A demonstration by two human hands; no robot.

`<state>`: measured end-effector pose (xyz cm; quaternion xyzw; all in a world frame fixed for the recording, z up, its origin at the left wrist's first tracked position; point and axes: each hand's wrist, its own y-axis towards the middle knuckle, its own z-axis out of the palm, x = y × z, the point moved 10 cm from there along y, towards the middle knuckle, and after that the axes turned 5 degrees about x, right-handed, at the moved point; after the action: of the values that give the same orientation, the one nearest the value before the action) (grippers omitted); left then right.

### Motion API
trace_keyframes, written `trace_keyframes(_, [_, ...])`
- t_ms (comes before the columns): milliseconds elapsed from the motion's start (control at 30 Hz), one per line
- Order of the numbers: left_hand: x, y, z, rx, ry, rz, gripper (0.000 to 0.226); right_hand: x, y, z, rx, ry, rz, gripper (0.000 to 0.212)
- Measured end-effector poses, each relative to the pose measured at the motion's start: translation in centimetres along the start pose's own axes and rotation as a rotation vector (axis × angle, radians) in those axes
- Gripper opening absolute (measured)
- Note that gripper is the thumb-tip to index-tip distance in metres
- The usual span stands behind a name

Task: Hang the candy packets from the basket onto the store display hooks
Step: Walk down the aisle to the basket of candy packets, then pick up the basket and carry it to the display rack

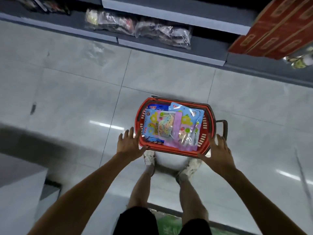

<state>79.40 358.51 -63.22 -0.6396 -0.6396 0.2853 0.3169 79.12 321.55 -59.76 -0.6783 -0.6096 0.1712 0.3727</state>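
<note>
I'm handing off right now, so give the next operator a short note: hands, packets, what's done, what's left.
Left hand: open, empty, at the basket's near left corner.
Right hand: open, empty, at its near right corner.
Packets: piled in the basket on the floor.
Done: nothing that shows; no hooks in view.
Left: pick up each packet and hang it.

The left hand (129, 143) covers the near-left corner of the basket (169, 149), and the right hand (218, 150) covers its near-right corner; whether either touches the rim cannot be told. The top candy packets (162, 126) hide those beneath, and their print is too blurred to read. The clear bags (140, 28) along the shelf's front edge are smeared, so their contents are unclear. The red cartons (277, 28) run off the picture's right edge.
</note>
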Motion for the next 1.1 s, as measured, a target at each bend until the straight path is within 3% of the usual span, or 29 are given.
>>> trace_keyframes(167, [1.4, 9.0, 4.4, -0.017, -0.055, -0.118, 0.107, -4.8, 6.8, 5.2, -0.111, 0.067, 0.076, 0.101])
trace_keyframes(267, [2.9, 14.3, 5.7, -0.143, -0.143, -0.256, 0.104, -7.6, 11.8, 8.0, -0.129, 0.189, 0.129, 0.094])
trace_keyframes(433, [2.5, 20.2, 6.8, -0.276, -0.264, -0.264, 0.099, -10.7, 16.6, 10.9, -0.288, 0.324, 0.272, 0.073])
trace_keyframes(633, [2.7, 21.7, 8.0, -0.32, -0.355, -0.283, 0.089, -11.8, 18.6, 11.7, -0.249, 0.506, 0.421, 0.074])
trace_keyframes(733, [3.7, 22.1, 7.7, -0.304, -0.445, -0.355, 0.056, -13.2, 19.5, 11.7, -0.174, 0.665, 0.524, 0.053])
trace_keyframes(800, [4.2, 22.6, 8.0, -0.255, -0.489, -0.391, 0.04, -14.0, 20.3, 11.7, -0.099, 0.687, 0.523, 0.053])
trace_keyframes(900, [4.4, 22.8, 7.7, -0.2, -0.483, -0.381, 0.033, -14.6, 20.0, 11.2, -0.024, 0.691, 0.539, 0.053])
trace_keyframes(1100, [4.3, 19.4, 3.6, -0.156, -0.37, -0.337, 0.031, -15.1, 15.4, 8.3, -0.032, 0.676, 0.531, 0.045])
